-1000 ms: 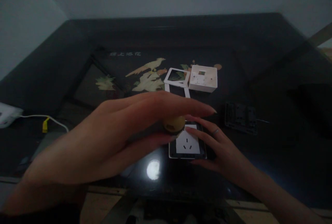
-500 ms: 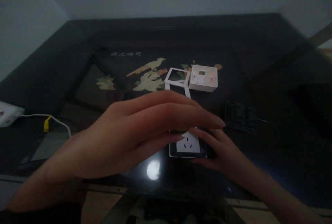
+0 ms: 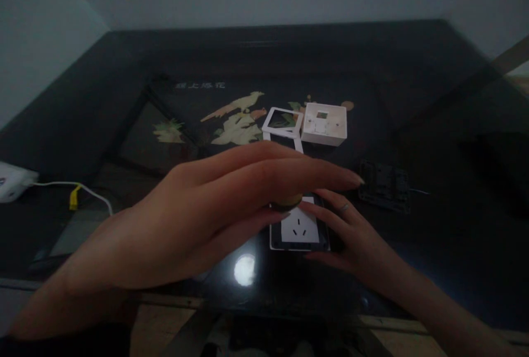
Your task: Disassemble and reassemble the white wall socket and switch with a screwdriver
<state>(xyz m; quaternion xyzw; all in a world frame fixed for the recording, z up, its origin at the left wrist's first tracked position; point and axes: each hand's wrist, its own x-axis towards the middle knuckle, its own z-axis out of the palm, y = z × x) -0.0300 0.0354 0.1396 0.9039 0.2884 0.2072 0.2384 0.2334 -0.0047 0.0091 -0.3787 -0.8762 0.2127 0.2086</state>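
Observation:
My left hand arches over a white wall socket, its fingers closed round a screwdriver-like tool. Only a rounded yellow-and-black bit of the tool's handle shows between thumb and fingers; its tip is hidden. The socket lies face up, with three slots visible on its white face and a dark surround. From the right, my right hand grips the socket's edge, thumb at the near side and fingertips at the upper part. A ring is on one finger. The left hand covers the socket's far part.
Beyond my hands lie white cover frames and an open white back box. A dark slotted part is to the right. At left, a white power strip has a cable with a yellow tag. The dark tabletop is glossy.
My left hand has turned slightly and its fingers have lifted a little, so more of the tool's handle and the right hand's ring show. The socket has stayed in place.

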